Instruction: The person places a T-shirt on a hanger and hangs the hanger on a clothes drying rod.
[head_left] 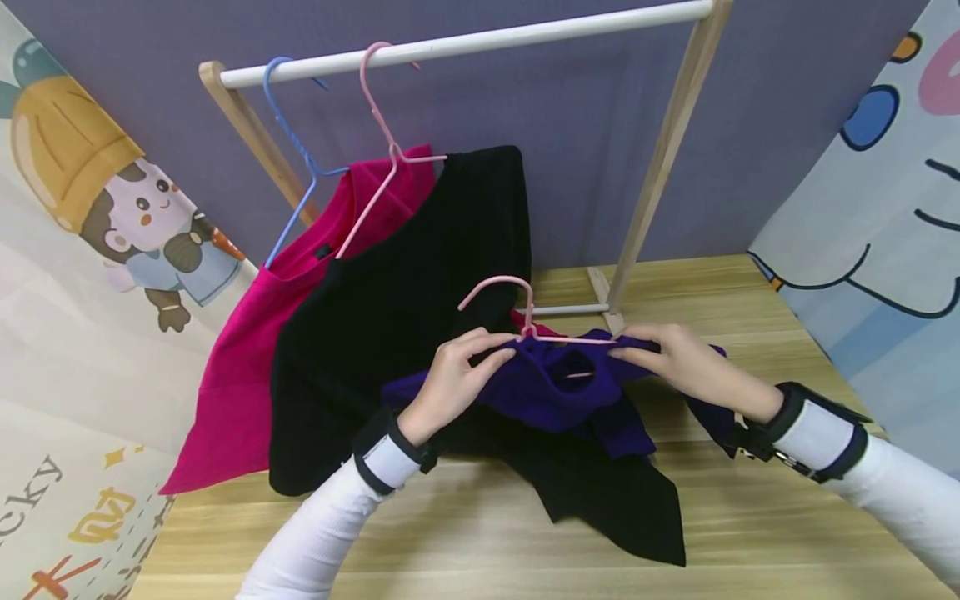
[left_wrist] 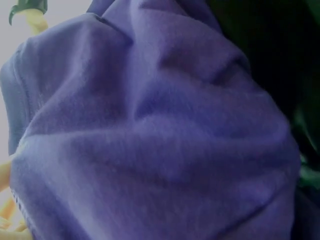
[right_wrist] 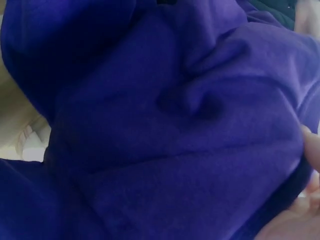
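A purple shirt [head_left: 525,387] hangs on a pink hanger [head_left: 529,310] held up in front of the rack. My left hand [head_left: 453,379] pinches the shirt and hanger just left of the hook. Near the hanger's right end, my right hand [head_left: 678,358] pinches the shirt's shoulder between thumb and fingers. The neck opening lies between the two hands, and a bit of the hanger's lower bar shows through it. Purple cloth [left_wrist: 155,135] fills most of the left wrist view. In the right wrist view, fingertips [right_wrist: 312,147] grip the cloth's right edge.
A white rail [head_left: 540,35] on wooden legs spans the back. On it hang a magenta garment [head_left: 232,392] on a blue hanger [head_left: 288,129] and a black garment [head_left: 360,333] on another pink hanger [head_left: 378,108]. More black cloth [head_left: 615,492] lies on the wooden tabletop [head_left: 465,542].
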